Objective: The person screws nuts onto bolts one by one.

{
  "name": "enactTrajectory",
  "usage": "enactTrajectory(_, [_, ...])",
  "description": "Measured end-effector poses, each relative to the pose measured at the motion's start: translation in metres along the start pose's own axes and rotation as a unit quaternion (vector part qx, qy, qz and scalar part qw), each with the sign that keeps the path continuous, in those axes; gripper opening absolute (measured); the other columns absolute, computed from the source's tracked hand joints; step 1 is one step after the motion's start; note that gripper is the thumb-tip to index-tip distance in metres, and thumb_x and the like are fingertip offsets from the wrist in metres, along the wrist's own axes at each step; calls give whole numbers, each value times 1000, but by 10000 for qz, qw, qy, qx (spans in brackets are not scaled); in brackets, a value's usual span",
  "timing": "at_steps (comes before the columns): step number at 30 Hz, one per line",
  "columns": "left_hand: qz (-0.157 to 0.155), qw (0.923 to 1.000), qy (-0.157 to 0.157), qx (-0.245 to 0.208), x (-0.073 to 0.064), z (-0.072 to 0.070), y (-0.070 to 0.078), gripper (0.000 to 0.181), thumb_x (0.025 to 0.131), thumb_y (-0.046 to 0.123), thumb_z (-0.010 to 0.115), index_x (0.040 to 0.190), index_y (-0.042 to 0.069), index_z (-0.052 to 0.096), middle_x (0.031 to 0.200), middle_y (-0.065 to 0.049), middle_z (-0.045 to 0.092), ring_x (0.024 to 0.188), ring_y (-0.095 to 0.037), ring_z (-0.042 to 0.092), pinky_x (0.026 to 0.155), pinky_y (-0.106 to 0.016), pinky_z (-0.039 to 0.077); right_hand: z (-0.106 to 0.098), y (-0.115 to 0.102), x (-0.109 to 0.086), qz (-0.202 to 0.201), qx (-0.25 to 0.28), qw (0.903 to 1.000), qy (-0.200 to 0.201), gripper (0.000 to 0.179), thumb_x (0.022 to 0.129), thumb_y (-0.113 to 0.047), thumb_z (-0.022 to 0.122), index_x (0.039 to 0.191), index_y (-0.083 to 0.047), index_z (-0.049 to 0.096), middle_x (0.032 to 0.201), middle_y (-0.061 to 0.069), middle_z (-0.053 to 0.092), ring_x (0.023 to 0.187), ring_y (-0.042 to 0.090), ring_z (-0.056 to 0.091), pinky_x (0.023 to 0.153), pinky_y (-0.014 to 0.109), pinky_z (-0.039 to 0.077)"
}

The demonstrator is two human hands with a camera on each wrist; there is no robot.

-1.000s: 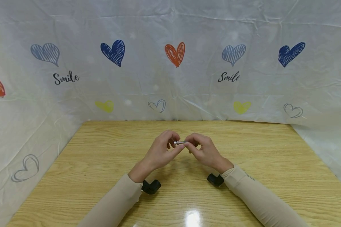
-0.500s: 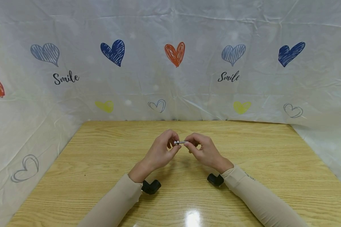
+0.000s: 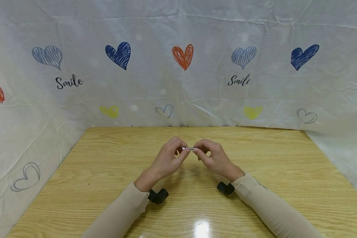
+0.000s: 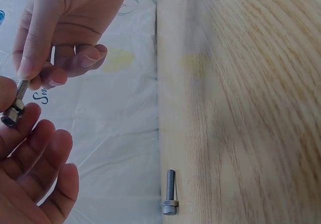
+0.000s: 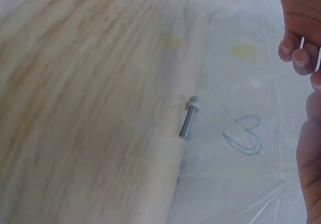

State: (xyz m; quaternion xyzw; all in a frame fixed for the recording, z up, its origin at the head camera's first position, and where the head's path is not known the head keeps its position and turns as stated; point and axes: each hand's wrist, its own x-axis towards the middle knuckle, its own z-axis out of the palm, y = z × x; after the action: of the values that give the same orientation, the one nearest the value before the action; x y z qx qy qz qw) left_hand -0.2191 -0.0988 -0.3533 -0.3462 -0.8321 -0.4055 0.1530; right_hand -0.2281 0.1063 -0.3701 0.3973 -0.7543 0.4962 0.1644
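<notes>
A silver bolt is held level between both hands, above the table. In the left wrist view its round head and the nut near the head are plain. My left hand has thumb and index finger at the nut, its other fingers loosely bent. The thumb hides the nut in the head view. My right hand pinches the threaded end of the bolt. A second bolt, with a nut up by its head, lies on the table in both wrist views; the head view does not show it.
The wood-grain table ends at a white cloth printed with hearts, which also hangs at the left and right sides. Black wrist mounts stick out from both sleeves, low over the table.
My left thumb has drawn back from along the bolt and then come up over the nut, which showed before. My right hand stays in place.
</notes>
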Motion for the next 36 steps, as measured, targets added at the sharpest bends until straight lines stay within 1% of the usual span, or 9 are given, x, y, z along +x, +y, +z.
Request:
enactTrajectory(4, [-89, 10000, 29, 14, 0, 0, -1, 11, 98, 20, 56, 89, 14, 61, 85, 4, 54, 74, -8, 48, 65, -35, 48, -2, -14, 3, -42, -40, 10000, 35, 13, 90, 6, 60, 95, -6, 63, 71, 8, 59, 57, 11, 52, 50, 34, 44])
enactTrajectory(8, [-97, 9999, 54, 14, 0, 0, 0, 10, 97, 22, 58, 94, 14, 62, 87, 4, 56, 74, -10, 50, 65, -34, 48, -4, -28, 6, -107, -35, 9999, 28, 13, 89, 9, 60, 94, -3, 62, 71, 6, 58, 57, 13, 53, 50, 34, 45])
enactTrajectory(11, [-92, 9999, 48, -67, 0, -1, 0, 13, 94, 23, 63, 101, 12, 60, 91, 2, 56, 75, -12, 52, 65, -35, 48, -5, -31, 7, -85, -25, 10000, 20, 12, 89, 9, 60, 93, -1, 62, 72, 3, 58, 57, 13, 53, 50, 34, 45])
enactTrajectory(12, [-76, 9999, 45, -96, 0, -1, 0, 16, 92, 22, 66, 102, 12, 59, 91, 2, 56, 75, -13, 53, 65, -36, 48, -5, -32, 7, -80, -16, 10000, 19, 11, 89, 10, 60, 93, -1, 62, 71, 4, 58, 57, 14, 53, 50, 34, 44])
enactTrajectory(16, [155, 9996, 99, -199, 1, -2, 1, 23, 86, 10, 72, 101, 9, 55, 89, 0, 56, 74, -14, 55, 63, -39, 48, -5, -31, 6, -62, 7, 10000, 22, 8, 89, 8, 60, 93, 1, 62, 70, 8, 58, 57, 14, 53, 50, 35, 44])
enactTrajectory(19, [349, 9991, 159, -165, 2, -2, 0, 22, 85, 1, 70, 96, 8, 53, 85, 0, 55, 72, -12, 53, 61, -38, 48, -5, -31, 6, -54, 28, 10000, 27, 7, 90, 8, 60, 93, 2, 62, 70, 12, 59, 57, 14, 53, 50, 36, 44])
enactTrajectory(21, [380, 9990, 182, -123, 2, -1, 0, 21, 85, -2, 69, 94, 8, 53, 84, 1, 55, 71, -10, 51, 61, -37, 48, -5, -31, 6, -60, 43, 10000, 30, 7, 89, 8, 60, 93, 2, 62, 69, 15, 59, 57, 14, 53, 50, 36, 44])
enactTrajectory(29, [194, 9997, 97, -64, 2, -2, 1, 17, 88, 2, 68, 94, 9, 54, 84, 1, 54, 72, -9, 51, 62, -39, 49, -5, -32, 7, -11, 3, 10000, 30, 7, 89, 8, 60, 93, 3, 62, 69, 13, 59, 57, 13, 53, 50, 34, 44])
enactTrajectory(36, [40, 10000, -13, -21, 1, -3, 1, 7, 93, 10, 63, 96, 10, 56, 86, 2, 54, 73, -10, 50, 62, -40, 48, -6, -32, 7, 9, -37, 10000, 41, 10, 89, 9, 60, 93, 0, 62, 72, 3, 59, 57, 18, 55, 51, 34, 45])
